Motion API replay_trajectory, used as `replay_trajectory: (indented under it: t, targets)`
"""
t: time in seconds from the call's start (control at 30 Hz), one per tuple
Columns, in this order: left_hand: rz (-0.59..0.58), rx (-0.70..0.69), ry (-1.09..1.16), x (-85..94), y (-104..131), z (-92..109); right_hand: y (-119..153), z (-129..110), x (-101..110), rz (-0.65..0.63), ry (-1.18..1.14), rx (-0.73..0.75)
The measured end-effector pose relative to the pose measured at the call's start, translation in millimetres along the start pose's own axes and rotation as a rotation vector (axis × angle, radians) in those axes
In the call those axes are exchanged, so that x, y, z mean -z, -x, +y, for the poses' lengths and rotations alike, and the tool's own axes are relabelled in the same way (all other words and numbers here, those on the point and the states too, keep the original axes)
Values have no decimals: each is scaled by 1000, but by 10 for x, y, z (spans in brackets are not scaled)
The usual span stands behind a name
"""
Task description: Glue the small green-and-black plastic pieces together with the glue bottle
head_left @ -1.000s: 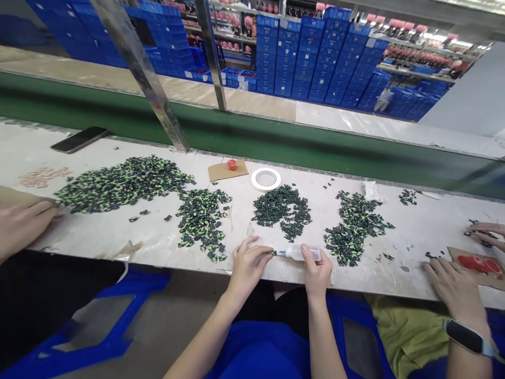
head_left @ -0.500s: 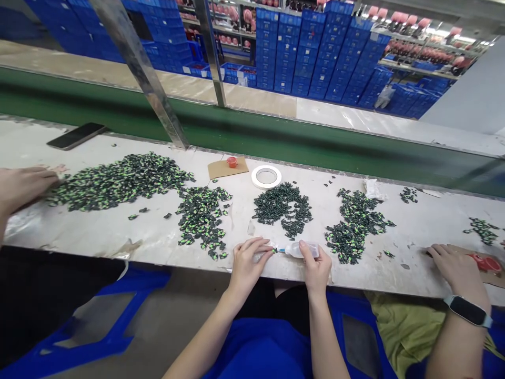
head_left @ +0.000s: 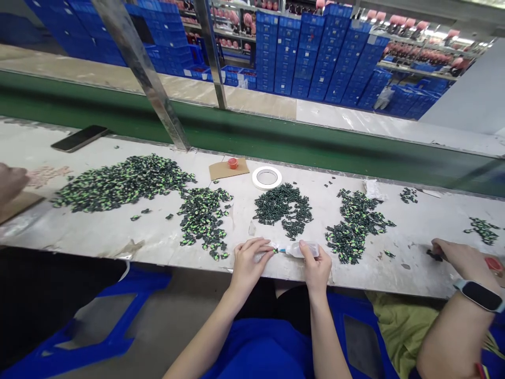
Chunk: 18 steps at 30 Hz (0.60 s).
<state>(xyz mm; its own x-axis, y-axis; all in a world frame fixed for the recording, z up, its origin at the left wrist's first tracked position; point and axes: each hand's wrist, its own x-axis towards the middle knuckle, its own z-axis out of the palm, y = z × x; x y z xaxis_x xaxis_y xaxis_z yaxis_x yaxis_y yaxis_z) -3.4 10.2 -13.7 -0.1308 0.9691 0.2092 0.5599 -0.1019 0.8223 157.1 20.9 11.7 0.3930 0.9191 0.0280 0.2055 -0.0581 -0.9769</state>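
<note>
Between the thumb and fingertips of my left hand (head_left: 251, 260) is a small black-and-green part (head_left: 275, 251). My right hand (head_left: 316, 266) is closed around a clear squeeze bottle (head_left: 295, 249) lying sideways, its thin blue tip pointing left at the part. Whether the tip touches the part is too small to tell. Just beyond my hands lies a pile of small dark pieces (head_left: 272, 204). Piles of black-and-green parts lie to the left (head_left: 203, 218) and to the right (head_left: 352, 231).
A white tape roll (head_left: 267, 178) and a red cup (head_left: 232, 163) on cardboard (head_left: 216, 170) sit farther back. A phone (head_left: 80, 138) lies at the far left. Co-workers' hands are at the left (head_left: 11, 181) and right (head_left: 460, 256). A metal post (head_left: 145, 79) rises behind the table.
My hands, the part and the bottle stay almost in place. The left co-worker's hand has drawn back left; the right co-worker's hand has shifted slightly right, with a dark piece at its fingertips.
</note>
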Motion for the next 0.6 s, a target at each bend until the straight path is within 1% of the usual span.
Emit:
replay_trajectory:
  t: [0.3,0.43,0.6]
  targets:
    - [17,-22,1,-9,-5,-21,7,-10,-2,39,0,11]
    - [18,-6,0,-11,-11,-20,4,3,8,23,-8,21]
    - [2,6,6,8,-19,6,-3,-9,2,7,-14,0]
